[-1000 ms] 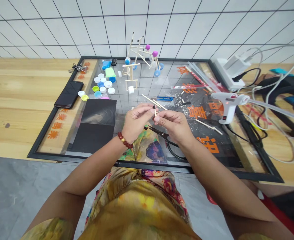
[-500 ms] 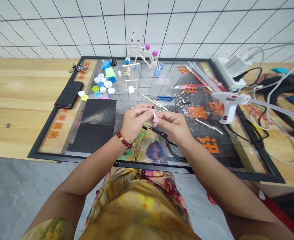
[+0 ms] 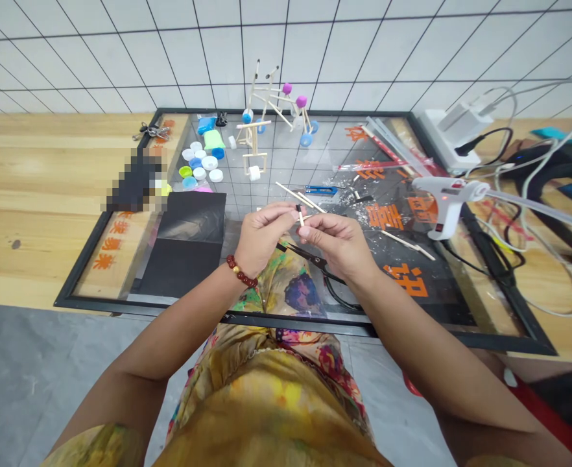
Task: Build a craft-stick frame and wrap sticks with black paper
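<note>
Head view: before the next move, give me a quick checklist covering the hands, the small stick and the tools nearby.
1. Left hand pinching the dark-tipped wooden stick: ok.
2. Right hand in contact with that stick: cannot tell, the fingers crowd it.
3. Glue gun lying on the glass-topped mat, red light showing: ok.
4. Scissors clear of the hands: cannot tell, they lie directly beneath them.
5. Loose wooden sticks lying just beyond the hands: ok.
</note>
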